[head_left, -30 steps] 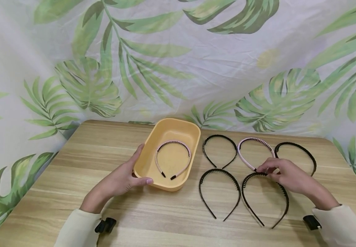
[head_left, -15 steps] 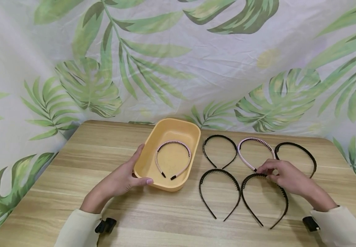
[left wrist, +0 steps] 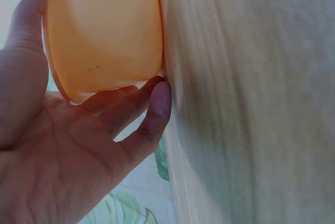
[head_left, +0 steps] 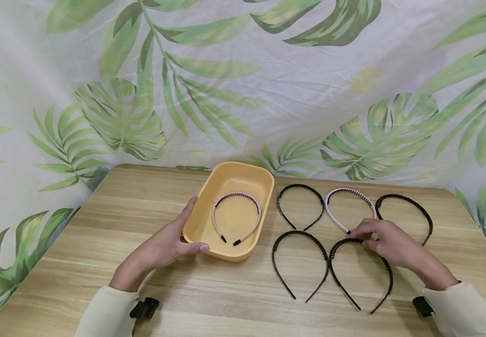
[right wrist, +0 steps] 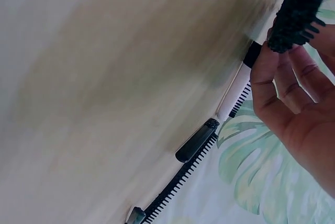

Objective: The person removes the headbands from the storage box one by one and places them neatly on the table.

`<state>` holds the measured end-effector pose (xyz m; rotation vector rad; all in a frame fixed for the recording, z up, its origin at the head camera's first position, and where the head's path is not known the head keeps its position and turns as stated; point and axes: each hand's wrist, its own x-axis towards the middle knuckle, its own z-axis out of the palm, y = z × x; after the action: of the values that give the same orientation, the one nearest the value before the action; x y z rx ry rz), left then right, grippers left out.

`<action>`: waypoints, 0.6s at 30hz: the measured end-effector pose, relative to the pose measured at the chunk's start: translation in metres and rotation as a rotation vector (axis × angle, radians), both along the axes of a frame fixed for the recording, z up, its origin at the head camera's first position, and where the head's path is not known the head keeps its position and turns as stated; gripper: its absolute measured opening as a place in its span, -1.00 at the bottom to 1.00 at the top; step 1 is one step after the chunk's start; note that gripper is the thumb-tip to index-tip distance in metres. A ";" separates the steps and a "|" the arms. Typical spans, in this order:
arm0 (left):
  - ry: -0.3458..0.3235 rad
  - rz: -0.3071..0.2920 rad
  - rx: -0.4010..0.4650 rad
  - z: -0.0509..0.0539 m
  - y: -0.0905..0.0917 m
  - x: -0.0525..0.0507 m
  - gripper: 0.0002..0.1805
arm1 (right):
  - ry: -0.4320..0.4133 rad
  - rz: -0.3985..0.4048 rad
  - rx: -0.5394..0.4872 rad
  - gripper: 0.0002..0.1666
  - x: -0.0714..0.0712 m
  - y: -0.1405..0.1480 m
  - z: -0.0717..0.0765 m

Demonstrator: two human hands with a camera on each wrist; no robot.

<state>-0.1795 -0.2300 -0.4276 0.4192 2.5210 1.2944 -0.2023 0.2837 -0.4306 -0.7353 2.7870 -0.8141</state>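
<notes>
My left hand (head_left: 163, 245) holds a yellow plastic box (head_left: 201, 224) at its near left corner, thumb over the rim and fingers along the outer wall. Inside the box lies a pink headband (head_left: 251, 232) with black teeth and tips. At the right, my right hand (head_left: 394, 242) pinches the top of a black toothed headband (head_left: 340, 276) between thumb and fingers. In the right wrist view that black headband (right wrist: 298, 14) shows close up at the fingertips. Part of its arch is hidden under the hand in the head view.
Beside the box lie a black headband (head_left: 301, 186), a second pink headband (head_left: 331, 216) and another black one (head_left: 426, 215) in a back row. A further black headband (head_left: 276, 269) lies in front. A leaf-print cloth (head_left: 226, 93) hangs behind the wooden table (head_left: 209, 299).
My right hand has shifted very slightly toward the near edge, and the arch of the pinched black headband has moved with it. My left hand and the box have stayed put.
</notes>
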 end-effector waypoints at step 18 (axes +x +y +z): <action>0.000 -0.004 0.012 0.001 0.000 0.000 0.38 | 0.066 -0.019 -0.012 -0.68 -0.001 -0.005 0.012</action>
<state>-0.1792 -0.2300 -0.4271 0.4269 2.5128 1.3084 -0.2033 0.2784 -0.4182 -0.7525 2.8534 -0.8255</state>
